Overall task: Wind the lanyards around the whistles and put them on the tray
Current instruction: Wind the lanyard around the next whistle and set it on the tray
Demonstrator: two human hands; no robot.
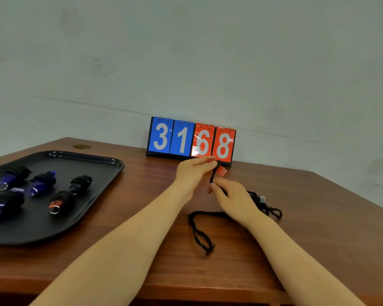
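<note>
My left hand [191, 171] holds a red whistle [221, 171] up above the table, its fingers curled round it. Just below, my right hand [232, 199] pinches the whistle's black lanyard [200, 236], whose loose end trails in a loop on the table toward me. Behind my right hand lies another whistle [261, 199] with its black cord tangled beside it. On the left sits a black tray [93, 160]; it carries several wound whistles, blue ones [40, 184] and a red one [64, 198].
A flip scoreboard [190, 140] reading 3168 stands against the wall behind my hands. The wooden table [318, 228] ends at the right in a slanted edge. A round brass grommet [82, 147] sits at the table's far left corner.
</note>
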